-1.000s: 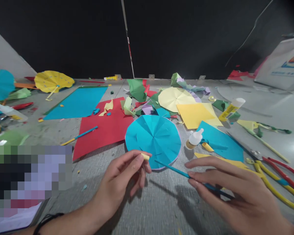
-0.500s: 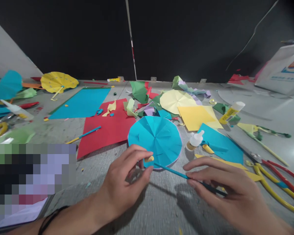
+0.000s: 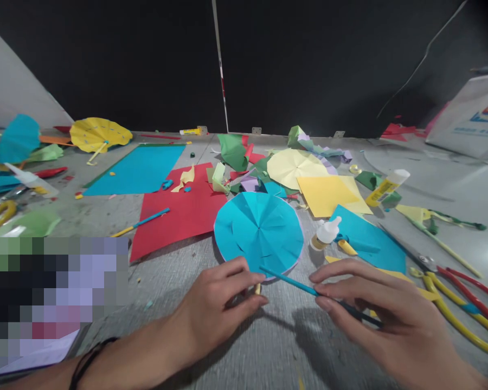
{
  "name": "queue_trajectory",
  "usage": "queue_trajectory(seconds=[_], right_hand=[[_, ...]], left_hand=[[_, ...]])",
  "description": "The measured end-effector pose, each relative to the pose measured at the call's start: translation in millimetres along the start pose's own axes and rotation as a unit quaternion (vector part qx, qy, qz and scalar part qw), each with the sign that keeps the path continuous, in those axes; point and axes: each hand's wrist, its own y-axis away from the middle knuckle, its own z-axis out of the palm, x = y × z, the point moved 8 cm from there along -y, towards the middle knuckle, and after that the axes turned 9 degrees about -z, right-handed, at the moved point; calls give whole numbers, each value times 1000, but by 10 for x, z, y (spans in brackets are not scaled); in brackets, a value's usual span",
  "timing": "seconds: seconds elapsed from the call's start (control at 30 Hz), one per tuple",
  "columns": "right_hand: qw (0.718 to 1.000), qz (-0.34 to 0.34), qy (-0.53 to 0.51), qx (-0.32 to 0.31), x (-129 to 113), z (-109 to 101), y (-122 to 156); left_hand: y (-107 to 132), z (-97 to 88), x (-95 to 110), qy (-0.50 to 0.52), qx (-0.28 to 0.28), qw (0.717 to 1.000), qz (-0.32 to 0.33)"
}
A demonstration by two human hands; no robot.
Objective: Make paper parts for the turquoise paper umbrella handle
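My left hand (image 3: pixel 222 309) pinches a small yellow paper piece (image 3: pixel 258 288) between thumb and fingers, just below the near rim of a folded round blue paper disc (image 3: pixel 259 232) lying on the grey table. My right hand (image 3: pixel 374 319) grips a thin blue stick (image 3: pixel 293 281), whose free tip points left toward the yellow piece and the disc's edge. A small white glue bottle (image 3: pixel 324 234) stands right of the disc.
Red sheet (image 3: pixel 179 216) and blue sheet (image 3: pixel 136 169) lie at the left, yellow sheet (image 3: pixel 329 195) and yellow circle (image 3: pixel 293 167) behind. Yellow and red scissors (image 3: pixel 459 303) lie at right. A glue stick (image 3: pixel 386 187), paper scraps, a yellow paper umbrella (image 3: pixel 100 134) and a blurred patch (image 3: pixel 52 292) surround them.
My left hand has dropped from above the disc's rim down to the table with the yellow piece. The right hand and stick have barely moved.
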Motion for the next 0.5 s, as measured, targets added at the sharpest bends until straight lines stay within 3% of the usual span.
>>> queue_trajectory(seconds=[0.2,0.27,0.4,0.5], right_hand=[[1000,-6,1,5,-12,0,-13],[1000,-4,-7,6,-12,1,-15],[999,29,-42,-2,50,31,-6],[996,56,-74,-15,109,67,0]], left_hand=[[58,104,29,-19,-41,999,13],[39,59,31,-6,-18,1000,1],[-3,-161,34,30,84,996,-26],[-13,-260,84,53,111,992,-8]])
